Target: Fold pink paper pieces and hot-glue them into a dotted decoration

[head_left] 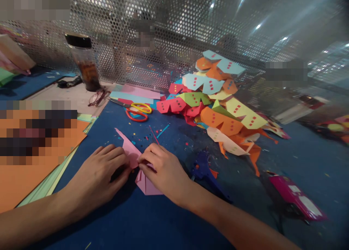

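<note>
A folded piece of pink paper (131,150) lies on the blue table between my hands. Its narrow pointed end reaches up and left, and a wider creased part shows below my right hand. My left hand (105,170) pinches the paper's left edge, fingers curled. From the other side my right hand (160,166) grips the paper near its middle, thumb and fingers together, covering part of it. Just beyond lie scissors (137,111) with one yellow and one red handle. A dark blue glue gun (204,170) rests to the right of my right hand.
Folded paper figures (212,100) in several colours are heaped at the back right. Orange and pale sheets (62,155) are stacked at left. A bottle (85,64) and glasses (96,97) stand near a perforated metal panel (169,39). A magenta packet (297,197) lies at right.
</note>
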Demonstrator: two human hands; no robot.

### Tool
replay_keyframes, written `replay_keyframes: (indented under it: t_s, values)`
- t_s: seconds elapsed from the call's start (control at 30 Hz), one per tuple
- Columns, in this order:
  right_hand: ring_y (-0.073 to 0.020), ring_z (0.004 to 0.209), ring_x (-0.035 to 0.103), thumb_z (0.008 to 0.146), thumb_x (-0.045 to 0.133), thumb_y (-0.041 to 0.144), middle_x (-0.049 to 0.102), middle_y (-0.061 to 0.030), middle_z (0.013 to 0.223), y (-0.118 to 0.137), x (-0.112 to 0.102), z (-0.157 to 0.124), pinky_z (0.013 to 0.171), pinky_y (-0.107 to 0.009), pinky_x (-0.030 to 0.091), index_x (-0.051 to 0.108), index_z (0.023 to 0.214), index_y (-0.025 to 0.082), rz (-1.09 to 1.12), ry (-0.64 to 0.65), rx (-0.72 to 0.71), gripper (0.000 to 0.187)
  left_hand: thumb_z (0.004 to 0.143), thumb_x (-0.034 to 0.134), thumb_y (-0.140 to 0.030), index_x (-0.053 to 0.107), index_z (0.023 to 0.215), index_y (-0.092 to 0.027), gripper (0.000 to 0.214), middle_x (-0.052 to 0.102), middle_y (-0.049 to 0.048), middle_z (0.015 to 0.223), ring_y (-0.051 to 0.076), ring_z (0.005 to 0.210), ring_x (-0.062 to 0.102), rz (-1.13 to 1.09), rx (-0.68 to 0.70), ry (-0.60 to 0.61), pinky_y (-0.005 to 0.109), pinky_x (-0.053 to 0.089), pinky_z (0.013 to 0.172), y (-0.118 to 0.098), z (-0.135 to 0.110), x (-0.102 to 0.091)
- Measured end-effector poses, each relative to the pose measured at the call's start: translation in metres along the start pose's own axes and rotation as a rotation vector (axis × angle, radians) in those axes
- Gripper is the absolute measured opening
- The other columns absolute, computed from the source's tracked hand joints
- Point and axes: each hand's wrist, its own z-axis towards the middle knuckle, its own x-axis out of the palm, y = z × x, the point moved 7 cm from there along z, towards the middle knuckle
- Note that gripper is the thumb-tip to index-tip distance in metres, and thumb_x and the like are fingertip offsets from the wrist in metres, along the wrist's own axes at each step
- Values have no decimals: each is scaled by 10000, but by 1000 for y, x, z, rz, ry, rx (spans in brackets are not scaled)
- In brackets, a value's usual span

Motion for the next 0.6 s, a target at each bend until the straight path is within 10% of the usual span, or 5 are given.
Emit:
replay_keyframes:
  t_s: [0.6]
  values:
    - [-173,939,606,928,635,153,628,-32,982,-1,3,2,875,-316,507,683,930,188,4,-4,53,59,973,472,-188,587,845,-208,173,613,20,815,230,789,506,6,-18,4,365,337,717,-1,3,1]
